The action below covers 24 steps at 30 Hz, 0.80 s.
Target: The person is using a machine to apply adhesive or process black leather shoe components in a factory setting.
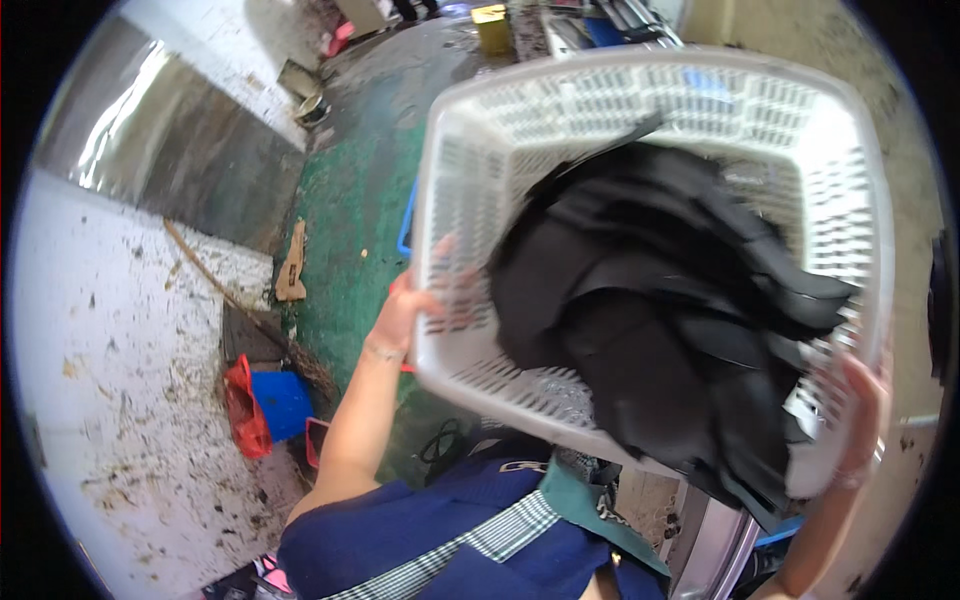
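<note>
A large white slatted plastic basket [640,62] is held up in front of me, tilted so that I look into it. Inside lies a heap of black, flat, curved pieces [640,290], some hanging over the near right rim. My left hand [402,308] grips the basket's left side, its fingers partly showing through the slats. My right hand [862,400] holds the basket at the lower right, next to the black pieces. A scrap of clear plastic [565,395] shows at the basket's near wall.
On the left, a blue bin with a red liner [265,410] stands by a stained white wall [110,340]. A broom [220,280] leans there. A brown cardboard scrap [291,262] lies on the green floor [350,215]. A yellow tin [491,30] stands farther off.
</note>
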Motion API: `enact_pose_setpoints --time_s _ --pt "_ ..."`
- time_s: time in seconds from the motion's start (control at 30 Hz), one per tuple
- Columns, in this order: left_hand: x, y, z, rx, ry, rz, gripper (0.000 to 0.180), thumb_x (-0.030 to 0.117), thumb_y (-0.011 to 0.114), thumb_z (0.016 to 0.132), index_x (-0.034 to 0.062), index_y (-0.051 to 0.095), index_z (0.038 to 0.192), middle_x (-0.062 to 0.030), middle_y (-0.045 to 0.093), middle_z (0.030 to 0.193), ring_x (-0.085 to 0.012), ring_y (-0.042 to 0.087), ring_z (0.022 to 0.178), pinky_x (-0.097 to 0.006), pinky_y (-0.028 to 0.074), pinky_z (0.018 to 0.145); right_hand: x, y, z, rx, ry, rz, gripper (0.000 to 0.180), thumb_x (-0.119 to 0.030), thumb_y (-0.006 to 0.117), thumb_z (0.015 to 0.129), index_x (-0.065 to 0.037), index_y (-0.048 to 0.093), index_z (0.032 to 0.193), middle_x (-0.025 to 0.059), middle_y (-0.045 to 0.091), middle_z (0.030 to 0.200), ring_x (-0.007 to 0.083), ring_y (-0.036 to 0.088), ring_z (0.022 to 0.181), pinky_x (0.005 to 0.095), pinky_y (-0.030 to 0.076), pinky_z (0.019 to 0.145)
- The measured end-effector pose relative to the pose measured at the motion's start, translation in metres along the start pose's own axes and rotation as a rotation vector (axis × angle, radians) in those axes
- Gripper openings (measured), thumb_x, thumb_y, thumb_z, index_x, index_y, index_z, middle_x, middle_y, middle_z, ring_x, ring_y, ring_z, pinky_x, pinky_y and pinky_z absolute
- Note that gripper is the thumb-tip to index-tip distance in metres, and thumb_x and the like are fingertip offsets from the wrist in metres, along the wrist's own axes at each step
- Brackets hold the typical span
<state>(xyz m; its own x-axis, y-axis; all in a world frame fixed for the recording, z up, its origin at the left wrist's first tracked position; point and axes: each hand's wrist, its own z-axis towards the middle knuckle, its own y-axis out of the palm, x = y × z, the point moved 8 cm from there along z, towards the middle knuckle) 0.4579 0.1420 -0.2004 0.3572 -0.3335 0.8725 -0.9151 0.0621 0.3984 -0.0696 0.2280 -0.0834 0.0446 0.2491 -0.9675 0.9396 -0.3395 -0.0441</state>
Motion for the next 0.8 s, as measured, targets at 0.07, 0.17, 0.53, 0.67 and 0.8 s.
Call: enact_pose_setpoints --time_s 0.07,0.17,0.53,0.67,0.8 --pt "-0.027 -0.121 -0.045 0.193 0.012 0.037 0.097 -0.004 0.049 0.053 0.0054 0.026 0.147 -0.0235 0.057 0.118 -0.0325 0.062 0.099 -0.041 0.054 0.083 0.032 0.125 0.035 -0.178 0.127 -0.108 0.046 -0.015 0.068 0.072 -0.003 0.052 0.114 0.0081 0.062 0.088 0.0139 0.060 0.067 0.0278 0.052 0.059" --pt "-0.071 -0.214 -0.109 0.358 -0.146 0.016 0.092 -0.004 0.046 0.053 0.0048 0.032 0.144 -0.0209 0.061 0.105 -0.0281 0.065 0.085 -0.038 0.057 0.071 0.125 0.232 0.046 -0.412 0.427 -0.286 0.028 -0.006 0.068 0.069 0.001 0.061 0.095 0.0072 0.062 0.080 0.0179 0.059 0.067 0.0321 0.049 0.063" --pt "-0.052 -0.439 -0.101 0.999 -0.171 -0.041 0.057 0.029 0.057 0.085 0.0085 0.041 0.135 -0.0171 0.058 0.118 -0.0284 0.058 0.105 -0.043 0.049 0.081 0.285 0.393 0.104 -0.574 0.772 -0.182 0.014 0.008 0.059 0.064 0.009 0.061 0.078 0.0164 0.061 0.067 0.0297 0.061 0.053 0.0418 0.053 0.052" --pt "-0.105 -0.546 -0.103 1.314 -0.260 -0.067 0.032 0.034 0.056 0.084 0.0113 0.060 0.105 -0.0090 0.061 0.104 -0.0247 0.055 0.097 -0.041 0.044 0.082 0.330 0.452 0.133 -0.366 0.970 0.071 0.017 0.011 0.055 0.066 0.008 0.057 0.083 0.0148 0.058 0.074 0.0289 0.061 0.065 0.0433 0.053 0.060" --pt "-0.192 -0.556 -0.096 0.871 -0.234 0.266 0.020 0.014 0.053 0.082 0.0157 0.045 0.064 0.0008 0.037 0.055 -0.0178 0.042 0.048 -0.034 0.035 0.044 0.379 0.573 0.178 -0.157 0.984 0.326 0.027 0.015 0.055 0.066 0.002 0.052 0.090 0.0090 0.050 0.076 0.0254 0.055 0.066 0.0405 0.047 0.058"
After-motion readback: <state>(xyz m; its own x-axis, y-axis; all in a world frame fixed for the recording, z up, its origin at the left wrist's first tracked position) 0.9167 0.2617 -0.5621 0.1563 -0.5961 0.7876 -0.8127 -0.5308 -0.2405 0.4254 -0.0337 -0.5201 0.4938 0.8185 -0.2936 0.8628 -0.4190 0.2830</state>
